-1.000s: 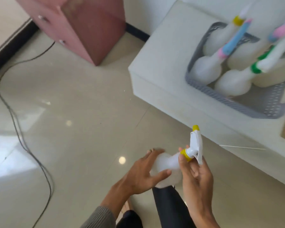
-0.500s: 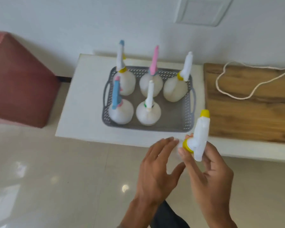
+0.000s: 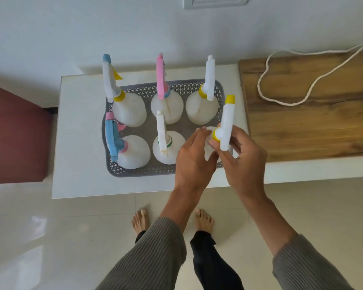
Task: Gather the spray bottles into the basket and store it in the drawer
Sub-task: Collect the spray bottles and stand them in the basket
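Observation:
A grey perforated basket [image 3: 134, 171] sits on a white table [image 3: 80, 143] and holds several upright white spray bottles with blue, pink, yellow and green heads. Over the basket's front right corner I hold one more white spray bottle with a yellow nozzle and collar [image 3: 226, 124]. My right hand [image 3: 241, 162] grips it at the neck under the trigger head. My left hand [image 3: 194, 160] rests against the bottle's body, which it mostly hides.
A wooden board [image 3: 314, 126] with a looped white cord [image 3: 281, 86] adjoins the table on the right. A dark red cabinet [image 3: 15, 139] stands at the left. My bare feet stand on the glossy tile floor [image 3: 50, 237] in front of the table.
Both hands carried the yellow-nozzled bottle up and forward, from in front of the table edge to above the basket's front right corner. The camera came closer over the basket.

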The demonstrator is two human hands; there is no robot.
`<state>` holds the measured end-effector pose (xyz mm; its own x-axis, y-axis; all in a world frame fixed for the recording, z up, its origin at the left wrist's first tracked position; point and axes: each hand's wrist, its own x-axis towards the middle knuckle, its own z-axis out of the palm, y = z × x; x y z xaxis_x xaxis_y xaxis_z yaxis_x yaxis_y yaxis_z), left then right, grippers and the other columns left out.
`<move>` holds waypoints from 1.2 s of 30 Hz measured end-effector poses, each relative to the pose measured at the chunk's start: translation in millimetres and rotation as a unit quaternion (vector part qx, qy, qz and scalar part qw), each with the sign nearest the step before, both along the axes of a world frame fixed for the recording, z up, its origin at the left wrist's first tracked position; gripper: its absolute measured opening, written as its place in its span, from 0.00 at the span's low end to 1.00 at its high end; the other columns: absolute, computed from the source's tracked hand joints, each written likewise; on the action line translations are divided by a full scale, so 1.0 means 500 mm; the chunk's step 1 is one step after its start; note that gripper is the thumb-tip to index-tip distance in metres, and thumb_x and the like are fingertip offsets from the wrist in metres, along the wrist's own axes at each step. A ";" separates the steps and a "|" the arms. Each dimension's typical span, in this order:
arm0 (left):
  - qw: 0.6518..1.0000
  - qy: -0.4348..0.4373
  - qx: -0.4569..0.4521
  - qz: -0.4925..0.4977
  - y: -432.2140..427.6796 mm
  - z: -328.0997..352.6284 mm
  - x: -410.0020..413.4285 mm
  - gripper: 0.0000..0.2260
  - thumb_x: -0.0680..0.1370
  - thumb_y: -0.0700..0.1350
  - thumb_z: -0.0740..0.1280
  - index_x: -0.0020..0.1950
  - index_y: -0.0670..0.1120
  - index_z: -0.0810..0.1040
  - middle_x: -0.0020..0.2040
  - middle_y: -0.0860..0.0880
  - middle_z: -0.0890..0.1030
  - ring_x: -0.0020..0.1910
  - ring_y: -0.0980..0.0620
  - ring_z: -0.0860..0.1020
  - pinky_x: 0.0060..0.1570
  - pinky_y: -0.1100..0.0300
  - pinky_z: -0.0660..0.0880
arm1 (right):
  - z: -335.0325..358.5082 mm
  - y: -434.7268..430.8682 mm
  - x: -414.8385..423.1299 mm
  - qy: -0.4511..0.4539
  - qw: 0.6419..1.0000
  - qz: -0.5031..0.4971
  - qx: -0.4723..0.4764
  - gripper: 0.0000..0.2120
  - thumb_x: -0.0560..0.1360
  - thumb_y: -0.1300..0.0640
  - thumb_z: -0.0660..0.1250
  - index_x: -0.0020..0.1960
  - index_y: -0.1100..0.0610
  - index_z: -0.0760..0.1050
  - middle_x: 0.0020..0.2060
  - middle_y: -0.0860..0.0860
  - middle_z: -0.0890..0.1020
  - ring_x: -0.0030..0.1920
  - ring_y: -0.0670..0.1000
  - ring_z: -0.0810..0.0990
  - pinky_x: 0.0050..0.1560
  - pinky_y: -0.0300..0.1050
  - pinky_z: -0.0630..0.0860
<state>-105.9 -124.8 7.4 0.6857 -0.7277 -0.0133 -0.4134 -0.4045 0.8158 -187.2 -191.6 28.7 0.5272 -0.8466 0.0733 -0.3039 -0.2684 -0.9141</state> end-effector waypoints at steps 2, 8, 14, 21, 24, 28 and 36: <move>1.000 0.002 0.009 -0.002 -0.002 -0.016 0.006 0.19 0.73 0.38 0.73 0.63 0.41 0.78 0.55 0.45 0.83 0.53 0.45 0.81 0.50 0.50 0.79 | -0.014 0.000 0.004 0.014 1.000 0.003 0.001 0.17 0.75 0.58 0.75 0.62 0.60 0.80 0.53 0.46 0.83 0.54 0.47 0.84 0.58 0.42 0.81; 1.000 0.016 0.020 0.003 0.000 -0.058 0.014 0.17 0.73 0.36 0.73 0.61 0.39 0.78 0.50 0.44 0.84 0.46 0.45 0.81 0.43 0.49 0.79 | -0.047 0.001 0.016 0.062 0.998 0.014 -0.004 0.17 0.75 0.59 0.75 0.62 0.61 0.80 0.54 0.53 0.86 0.54 0.51 0.85 0.57 0.47 0.82; 0.999 0.023 0.009 -0.021 0.006 -0.070 0.017 0.21 0.73 0.36 0.74 0.64 0.39 0.76 0.54 0.43 0.82 0.51 0.43 0.80 0.46 0.50 0.79 | -0.055 0.012 0.013 0.080 0.997 0.002 -0.006 0.18 0.73 0.57 0.75 0.62 0.61 0.79 0.53 0.43 0.80 0.52 0.39 0.80 0.56 0.28 0.75; 0.999 0.037 -0.005 -0.017 0.035 -0.056 -0.015 0.25 0.76 0.35 0.71 0.72 0.37 0.69 0.70 0.41 0.75 0.71 0.45 0.73 0.65 0.51 0.74 | -0.052 0.023 0.014 0.078 0.997 -0.009 -0.006 0.25 0.73 0.59 0.76 0.67 0.63 0.75 0.61 0.52 0.82 0.60 0.52 0.82 0.61 0.50 0.80; 1.000 0.007 -0.008 0.020 0.096 -0.045 -0.045 0.24 0.77 0.38 0.70 0.72 0.39 0.70 0.70 0.44 0.75 0.71 0.50 0.72 0.68 0.62 0.71 | -0.056 0.043 -0.002 0.072 0.997 -0.038 -0.002 0.34 0.70 0.58 0.79 0.71 0.63 0.70 0.67 0.55 0.78 0.68 0.53 0.77 0.64 0.54 0.78; 0.999 -0.015 -0.007 0.051 0.227 -0.037 -0.051 0.20 0.79 0.42 0.68 0.71 0.42 0.73 0.70 0.48 0.75 0.71 0.54 0.72 0.66 0.58 0.73 | -0.064 0.100 -0.034 0.072 0.994 -0.086 -0.006 0.42 0.67 0.55 0.80 0.74 0.60 0.63 0.69 0.56 0.73 0.68 0.51 0.73 0.62 0.51 0.79; 0.976 -0.064 0.037 0.207 0.521 -0.086 0.081 0.15 0.80 0.34 0.64 0.67 0.40 0.75 0.65 0.43 0.78 0.63 0.49 0.77 0.55 0.54 0.81 | -0.099 0.242 -0.056 0.111 0.994 0.009 0.011 0.38 0.70 0.57 0.78 0.74 0.55 0.63 0.64 0.43 0.70 0.64 0.50 0.74 0.60 0.48 0.76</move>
<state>-65.6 135.7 -35.6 0.9203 -0.3880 0.0497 -0.2983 -0.6139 0.7309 -215.2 -70.6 -20.8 0.5435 -0.8369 -0.0640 -0.4935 -0.2569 -0.8310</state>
